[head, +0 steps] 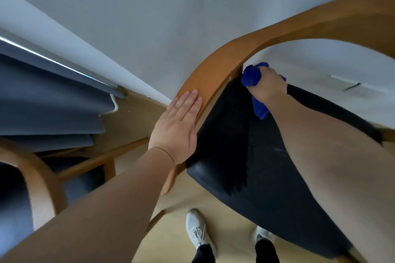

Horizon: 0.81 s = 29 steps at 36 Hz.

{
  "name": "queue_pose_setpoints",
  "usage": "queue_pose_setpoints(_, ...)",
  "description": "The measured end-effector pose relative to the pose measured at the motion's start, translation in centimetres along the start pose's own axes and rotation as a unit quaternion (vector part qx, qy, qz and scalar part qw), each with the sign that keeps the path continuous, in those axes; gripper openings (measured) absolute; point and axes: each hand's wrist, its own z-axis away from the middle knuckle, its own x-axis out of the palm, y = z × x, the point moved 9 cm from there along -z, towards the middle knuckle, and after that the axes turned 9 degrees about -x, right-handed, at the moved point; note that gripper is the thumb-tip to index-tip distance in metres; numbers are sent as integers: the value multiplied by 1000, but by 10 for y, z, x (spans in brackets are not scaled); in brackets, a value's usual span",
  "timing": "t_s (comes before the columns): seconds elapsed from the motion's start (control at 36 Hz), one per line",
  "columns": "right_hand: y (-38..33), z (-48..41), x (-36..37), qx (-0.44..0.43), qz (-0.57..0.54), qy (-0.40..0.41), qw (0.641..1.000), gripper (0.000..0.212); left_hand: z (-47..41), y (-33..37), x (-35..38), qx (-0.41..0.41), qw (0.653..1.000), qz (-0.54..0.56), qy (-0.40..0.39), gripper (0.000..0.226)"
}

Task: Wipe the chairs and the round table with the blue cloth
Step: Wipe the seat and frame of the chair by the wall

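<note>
A chair with a curved wooden frame (pixel 215 70) and a black seat (pixel 252 168) fills the middle and right. My left hand (pixel 177 128) lies flat, fingers straight, on the wooden armrest at the seat's left side. My right hand (pixel 267 87) grips the bunched blue cloth (pixel 251 77) at the seat's far corner, where the seat meets the bend of the frame. A tail of the cloth hangs out below the hand. The round table is not in view.
A second wooden chair (pixel 40 179) with a dark seat stands at the lower left. Grey-blue curtains (pixel 49 100) hang at the left beside a white wall (pixel 171 17). My two white shoes (pixel 195 228) stand on the light wood floor below the seat.
</note>
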Motion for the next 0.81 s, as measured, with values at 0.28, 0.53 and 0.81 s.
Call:
queue_pose_setpoints(0.28, -73, 71, 81, -103, 146, -72, 981, 77, -2, -5, 2, 5, 1000, -5, 7, 56)
queue_pose_setpoints(0.53, -86, 157, 131, -249, 122, -177, 944, 73, -3, -5, 0, -1, 1000, -14, 16, 56)
queue_pose_setpoints(0.81, -6, 85, 7, -133, -17, 29, 991, 73, -2, -1, -1, -4, 1000, -15, 7, 57)
